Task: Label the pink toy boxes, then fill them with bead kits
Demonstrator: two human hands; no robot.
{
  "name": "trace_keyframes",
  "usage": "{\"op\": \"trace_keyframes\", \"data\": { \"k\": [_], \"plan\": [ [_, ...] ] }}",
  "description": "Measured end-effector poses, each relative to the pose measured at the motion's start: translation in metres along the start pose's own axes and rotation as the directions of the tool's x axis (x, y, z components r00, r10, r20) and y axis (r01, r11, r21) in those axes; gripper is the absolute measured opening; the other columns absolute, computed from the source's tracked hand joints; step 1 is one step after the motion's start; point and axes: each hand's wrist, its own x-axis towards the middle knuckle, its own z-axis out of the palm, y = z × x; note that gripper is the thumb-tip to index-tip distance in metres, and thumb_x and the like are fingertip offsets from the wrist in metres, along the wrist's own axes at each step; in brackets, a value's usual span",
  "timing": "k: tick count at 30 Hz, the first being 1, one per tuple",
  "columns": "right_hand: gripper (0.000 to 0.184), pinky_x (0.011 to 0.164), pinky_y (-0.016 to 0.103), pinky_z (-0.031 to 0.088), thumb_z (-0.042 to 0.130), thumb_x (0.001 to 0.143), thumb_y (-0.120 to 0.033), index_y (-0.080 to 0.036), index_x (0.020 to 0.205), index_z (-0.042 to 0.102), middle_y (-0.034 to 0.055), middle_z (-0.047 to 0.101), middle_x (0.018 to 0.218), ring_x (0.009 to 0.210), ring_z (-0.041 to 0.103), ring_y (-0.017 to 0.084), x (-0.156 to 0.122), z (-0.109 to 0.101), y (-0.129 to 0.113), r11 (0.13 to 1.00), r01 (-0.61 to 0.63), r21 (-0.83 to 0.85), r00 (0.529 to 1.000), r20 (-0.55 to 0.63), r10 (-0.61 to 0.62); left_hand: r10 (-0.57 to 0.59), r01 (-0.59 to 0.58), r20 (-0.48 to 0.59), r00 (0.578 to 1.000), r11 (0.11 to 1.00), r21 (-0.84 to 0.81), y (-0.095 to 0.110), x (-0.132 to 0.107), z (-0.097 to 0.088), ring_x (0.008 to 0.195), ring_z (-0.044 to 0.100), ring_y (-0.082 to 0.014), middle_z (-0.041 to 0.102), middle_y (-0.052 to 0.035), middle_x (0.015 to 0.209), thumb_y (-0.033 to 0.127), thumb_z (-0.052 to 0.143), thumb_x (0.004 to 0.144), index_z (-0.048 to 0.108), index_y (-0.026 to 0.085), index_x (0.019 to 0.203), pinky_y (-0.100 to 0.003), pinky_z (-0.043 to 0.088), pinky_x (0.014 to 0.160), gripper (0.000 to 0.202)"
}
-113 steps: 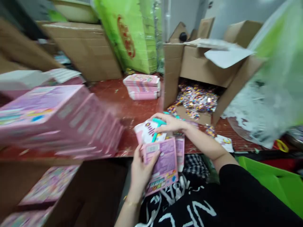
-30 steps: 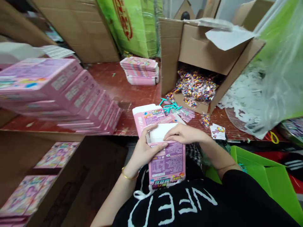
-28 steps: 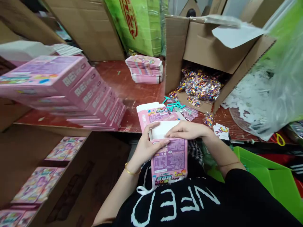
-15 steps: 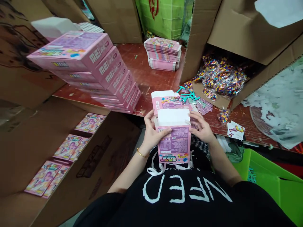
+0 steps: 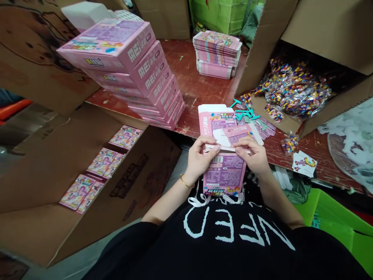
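I hold a pink printed box [image 5: 225,175] upright against my chest, its barcode side facing me. My left hand [image 5: 199,156] grips its top left corner, thumb and fingers pinched on the white top flap. My right hand [image 5: 253,153] pinches the flap at the top right. The flap lies folded down over the opening. Just behind the box, a flat unfolded pink carton [image 5: 216,118] lies on the red table edge [image 5: 186,83], with teal plastic pieces [image 5: 244,112] beside it.
A leaning stack of closed pink boxes [image 5: 131,74] stands left on the table. Flat cartons [image 5: 217,52] are piled at the back. An open cardboard box [image 5: 294,85] of coloured bead bags lies right. A large carton [image 5: 96,175] with packed boxes sits lower left; a green bin [image 5: 335,221] lower right.
The box's white top flap, standing open half a second ago, is now folded down over the opening. Both hands have shifted to the top edge. The camera has tilted down and right.
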Motion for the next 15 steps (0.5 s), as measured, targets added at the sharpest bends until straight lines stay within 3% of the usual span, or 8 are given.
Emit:
{"op": "trace_keyframes", "data": {
  "k": [4, 7, 12, 15],
  "plan": [
    [0.03, 0.08, 0.035, 0.057, 0.079, 0.075, -0.048, -0.022, 0.089, 0.076, 0.0043, 0.074, 0.09, 0.086, 0.069, 0.02, 0.02, -0.016, -0.005, 0.969, -0.234, 0.078, 0.967, 0.125, 0.223, -0.154, 0.152, -0.06, 0.986, 0.988, -0.037, 0.005, 0.0, -0.002, 0.102, 0.068, -0.0212, 0.073, -0.0089, 0.109, 0.037, 0.075, 0.082, 0.07, 0.018, 0.095, -0.035, 0.052, 0.09, 0.024],
    [0.032, 0.074, 0.034, 0.058, 0.083, 0.07, -0.049, -0.022, 0.087, 0.078, 0.0046, 0.077, 0.09, 0.081, 0.07, 0.02, 0.026, -0.022, 0.005, 0.921, -0.362, 0.144, 0.921, 0.205, 0.33, -0.137, 0.136, -0.021, 0.99, 0.989, -0.059, -0.002, -0.008, -0.002, 0.103, 0.069, -0.0223, 0.074, -0.01, 0.107, 0.039, 0.072, 0.085, 0.067, 0.018, 0.082, -0.041, 0.051, 0.096, 0.022],
    [0.021, 0.091, 0.037, 0.057, 0.083, 0.073, -0.04, -0.023, 0.084, 0.079, 0.0073, 0.077, 0.107, 0.102, 0.071, 0.021, 0.015, -0.021, 0.01, 0.968, -0.238, 0.079, 0.936, 0.285, 0.206, -0.118, 0.118, -0.013, 0.993, 0.993, 0.026, -0.015, -0.016, -0.001, 0.108, 0.066, -0.0243, 0.07, -0.0099, 0.11, 0.035, 0.087, 0.069, 0.061, 0.019, 0.092, -0.045, 0.048, 0.1, 0.038],
    [0.022, 0.094, 0.039, 0.057, 0.086, 0.07, -0.032, -0.024, 0.089, 0.079, 0.0079, 0.075, 0.114, 0.107, 0.07, 0.022, 0.011, -0.019, 0.004, 0.981, -0.174, 0.083, 0.924, 0.359, 0.134, -0.128, 0.128, -0.006, 0.992, 0.99, 0.057, -0.015, -0.013, -0.003, 0.11, 0.064, -0.0242, 0.067, -0.0098, 0.113, 0.035, 0.087, 0.07, 0.058, 0.02, 0.102, -0.045, 0.048, 0.102, 0.046]
  ]
}}
